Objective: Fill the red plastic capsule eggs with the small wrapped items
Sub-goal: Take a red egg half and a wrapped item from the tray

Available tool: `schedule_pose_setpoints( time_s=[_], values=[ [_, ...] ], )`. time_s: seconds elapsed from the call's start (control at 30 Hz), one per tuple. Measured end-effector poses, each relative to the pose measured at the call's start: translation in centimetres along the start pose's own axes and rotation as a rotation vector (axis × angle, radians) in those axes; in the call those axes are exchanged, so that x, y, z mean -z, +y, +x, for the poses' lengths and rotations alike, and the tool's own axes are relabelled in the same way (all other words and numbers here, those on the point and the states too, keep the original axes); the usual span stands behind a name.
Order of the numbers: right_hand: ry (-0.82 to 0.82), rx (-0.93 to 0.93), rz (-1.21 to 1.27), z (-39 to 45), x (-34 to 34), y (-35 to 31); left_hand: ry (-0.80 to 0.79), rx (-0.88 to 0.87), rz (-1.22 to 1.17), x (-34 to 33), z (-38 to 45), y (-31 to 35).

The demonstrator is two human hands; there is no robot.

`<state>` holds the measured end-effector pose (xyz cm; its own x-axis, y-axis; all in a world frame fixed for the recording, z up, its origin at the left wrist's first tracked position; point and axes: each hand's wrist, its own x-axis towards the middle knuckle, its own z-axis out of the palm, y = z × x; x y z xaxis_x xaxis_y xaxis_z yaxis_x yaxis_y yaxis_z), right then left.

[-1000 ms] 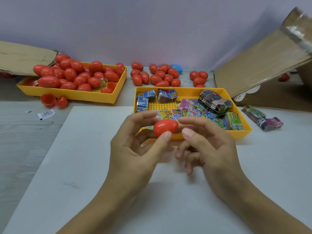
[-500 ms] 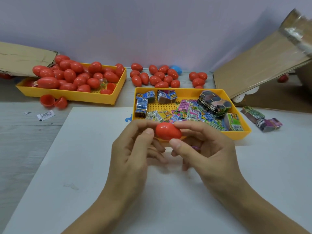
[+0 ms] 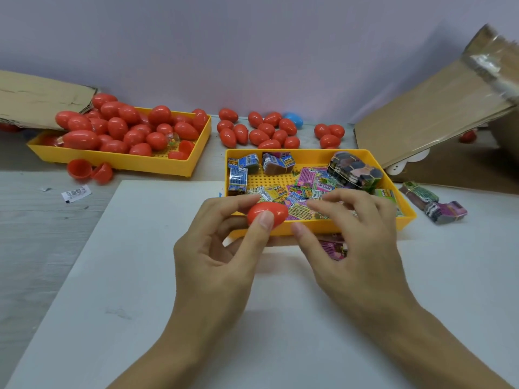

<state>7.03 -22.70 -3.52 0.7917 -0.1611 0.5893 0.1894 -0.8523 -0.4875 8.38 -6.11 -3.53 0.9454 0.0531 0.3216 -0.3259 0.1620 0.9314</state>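
Observation:
My left hand [image 3: 222, 256] pinches a closed red capsule egg [image 3: 268, 214] between thumb and forefinger, just over the near rim of the yellow tray [image 3: 314, 228] of small wrapped items [image 3: 303, 192]. My right hand [image 3: 351, 242] hovers just right of the egg without touching it, forefinger and thumb apart. Its lower fingers curl round a pink wrapped item [image 3: 334, 247] tucked under the palm. Several more red eggs [image 3: 123, 130] fill a second yellow tray [image 3: 118, 161] at the back left.
Loose red eggs [image 3: 261, 133] and one blue egg [image 3: 294, 120] lie by the wall. An open egg's halves [image 3: 90, 171] sit before the left tray. Bundled packets [image 3: 435, 204] lie right of the item tray, under a tilted cardboard flap [image 3: 432, 113]. A white sheet [image 3: 140, 276] covers the near table.
Both hands had been on the egg. My right hand has let go and shifted right, and my left hand alone now holds the egg by the tray's front rim.

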Motion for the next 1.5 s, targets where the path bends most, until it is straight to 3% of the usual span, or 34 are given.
schedule_pose_setpoints(
  time_s=[0.13,0.23,0.37,0.6,0.73,1.0,1.27,1.5],
  values=[
    [-0.205,-0.03,-0.311,0.4,0.1,0.0,0.057,-0.025,0.008,-0.1,0.1,0.1],
    [-0.344,-0.103,-0.327,0.4,0.0,0.4,0.07,-0.026,0.003,-0.3,0.1,0.1],
    [-0.136,-0.066,-0.081,0.6,0.0,0.4,0.078,-0.032,-0.012,-0.3,0.2,0.0],
    [0.063,0.003,0.296,0.6,0.1,0.3,0.057,-0.041,0.018,-0.1,0.3,0.0],
    [-0.005,-0.056,0.432,0.5,0.1,0.3,-0.04,-0.141,0.106,-0.2,0.4,0.0],
    [0.045,-0.146,0.598,0.2,0.6,0.0,-0.048,-0.109,0.144,-0.1,0.3,-0.1],
    [-0.198,-0.183,0.937,-0.3,1.0,-1.8,-0.233,-0.035,0.204,-0.4,-0.3,0.4],
    [-0.21,-0.244,0.971,0.1,1.1,-1.7,-0.178,0.041,0.163,-0.1,0.0,0.5]
  ],
)
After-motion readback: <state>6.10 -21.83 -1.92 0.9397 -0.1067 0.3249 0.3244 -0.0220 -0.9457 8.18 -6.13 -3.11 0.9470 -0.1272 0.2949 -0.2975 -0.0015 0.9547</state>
